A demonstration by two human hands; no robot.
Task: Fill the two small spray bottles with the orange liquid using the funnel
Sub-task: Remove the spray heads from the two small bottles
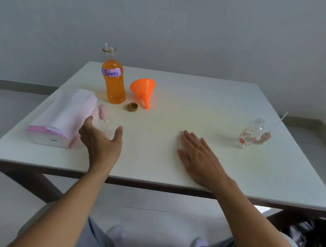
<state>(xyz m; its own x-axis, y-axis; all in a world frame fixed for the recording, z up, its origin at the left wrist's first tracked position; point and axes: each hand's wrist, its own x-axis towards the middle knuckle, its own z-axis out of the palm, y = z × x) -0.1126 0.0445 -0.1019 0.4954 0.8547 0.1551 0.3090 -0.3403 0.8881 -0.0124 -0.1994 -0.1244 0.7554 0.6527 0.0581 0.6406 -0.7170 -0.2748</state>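
Note:
A tall glass bottle of orange liquid, labelled "Spray" and uncapped, stands at the back left of the white table. Its gold cap lies beside it. An orange funnel lies on its side to the right. A small clear spray bottle with a pink top stands in front of my left hand, whose thumb and fingers are spread around it without closing. My right hand rests flat on the table. A second small clear bottle with red flowers stands open at the right, its pink sprayer head and tube lying beside it.
A pink and white pack of tissues lies at the left of the table, just beside the small bottle and my left hand. My knees show below the table's front edge. A dark bag sits on the floor at the right.

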